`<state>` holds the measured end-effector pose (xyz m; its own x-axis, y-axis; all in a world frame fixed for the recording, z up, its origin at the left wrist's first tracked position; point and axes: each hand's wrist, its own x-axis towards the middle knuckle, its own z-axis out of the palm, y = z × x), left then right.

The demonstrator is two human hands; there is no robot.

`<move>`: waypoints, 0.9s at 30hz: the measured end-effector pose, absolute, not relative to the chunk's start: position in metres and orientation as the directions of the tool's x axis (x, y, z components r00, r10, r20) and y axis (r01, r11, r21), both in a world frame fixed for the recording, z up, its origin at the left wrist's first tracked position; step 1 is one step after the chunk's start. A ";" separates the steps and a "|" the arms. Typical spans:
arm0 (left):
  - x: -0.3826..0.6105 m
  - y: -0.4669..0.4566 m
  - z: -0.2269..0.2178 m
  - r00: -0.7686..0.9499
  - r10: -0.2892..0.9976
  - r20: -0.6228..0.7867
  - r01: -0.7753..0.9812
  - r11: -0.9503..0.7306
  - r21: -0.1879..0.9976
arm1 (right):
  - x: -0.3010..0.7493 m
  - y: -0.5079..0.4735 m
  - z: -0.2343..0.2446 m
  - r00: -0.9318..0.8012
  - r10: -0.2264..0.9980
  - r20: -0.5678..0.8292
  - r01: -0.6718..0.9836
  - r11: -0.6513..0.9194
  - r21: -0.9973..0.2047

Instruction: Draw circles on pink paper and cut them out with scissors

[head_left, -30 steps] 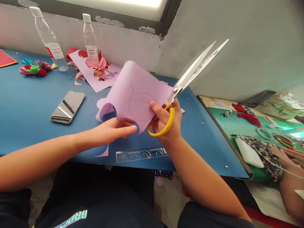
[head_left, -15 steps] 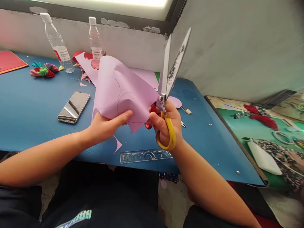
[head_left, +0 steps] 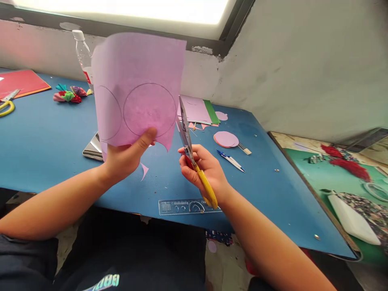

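Note:
My left hand (head_left: 125,155) pinches the bottom edge of a pink paper sheet (head_left: 138,87) and holds it upright above the blue table (head_left: 39,149). Pencilled circles are drawn on the sheet. My right hand (head_left: 204,169) grips yellow-handled scissors (head_left: 194,159) just right of the sheet, blades pointing up and meeting the paper's lower right edge. A small pink scrap (head_left: 144,169) hangs or lies below the sheet.
A clear ruler stencil (head_left: 188,207) lies at the table's front edge. Cut pink discs (head_left: 226,139), a pen (head_left: 230,160), stacked pink and green paper (head_left: 198,111), a phone (head_left: 92,148), a bottle (head_left: 83,56), paper flowers (head_left: 68,95), red paper (head_left: 22,82) and another pair of scissors (head_left: 6,106) lie around. A green work surface (head_left: 342,178) adjoins on the right.
My left hand lifted the pink sheet from a slant to upright. The scissors swung from pointing far right to pointing up, and the blades came together beside the paper.

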<state>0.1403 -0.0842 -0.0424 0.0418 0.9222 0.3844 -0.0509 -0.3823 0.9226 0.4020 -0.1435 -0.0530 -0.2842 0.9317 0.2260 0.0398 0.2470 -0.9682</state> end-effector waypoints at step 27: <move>0.161 -0.107 -0.026 0.096 0.931 0.353 0.058 -0.359 0.932 | 0.399 -0.149 -0.063 -0.282 0.940 0.191 0.062 0.216 -0.974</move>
